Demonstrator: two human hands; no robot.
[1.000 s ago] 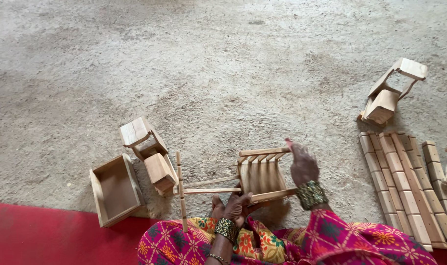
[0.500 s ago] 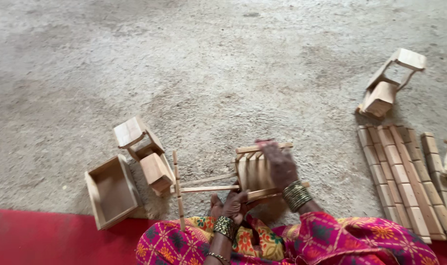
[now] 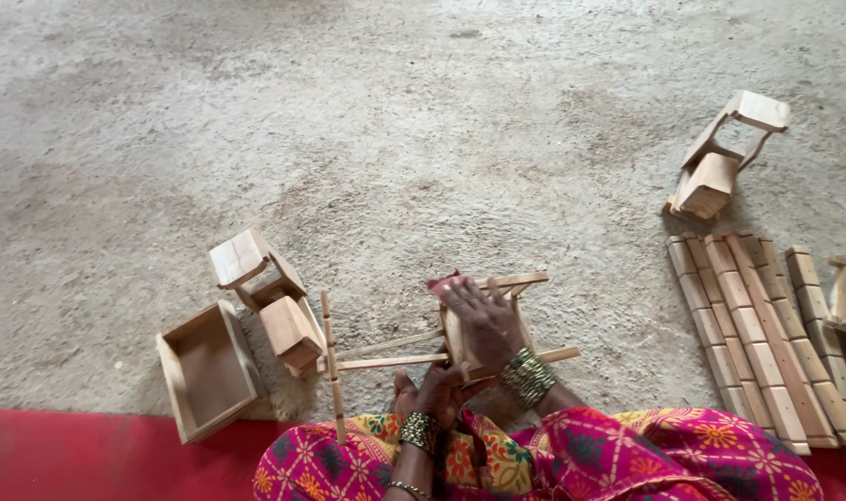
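Small wooden cart frame (image 3: 483, 320) is sitting on the rough concrete floor (image 3: 395, 139) right in front of the seated person, just past the knees in the bright patterned cloth (image 3: 627, 459) — slatted body with two thin shafts running left to a crossbar stick (image 3: 331, 362). Right hand (image 3: 483, 320) is lying flat over the slats, fingers spread, pressing a small reddish scrap (image 3: 444, 283) — looks like sandpaper or a rag, can't tell which — against the wood. Left hand (image 3: 429, 394) is gripping the near edge of the frame from below, fingers curled, bracing it. My read: a rubbing or smoothing pass on the slatted top is under way, not assembly. The next stroke is calling for steady downward pressure along the slats while the left hand is keeping the frame from sliding on the grit, and care not to stress the thin shafts. Around it: an open wooden box (image 3: 207, 371) and a small stool-like piece (image 3: 265, 297) lying to the left, another little wooden piece (image 3: 724, 153) well apart at upper right, a row of flat wooden bars (image 3: 757, 325) lying to the right, red mat (image 3: 89, 455) along the near edge.
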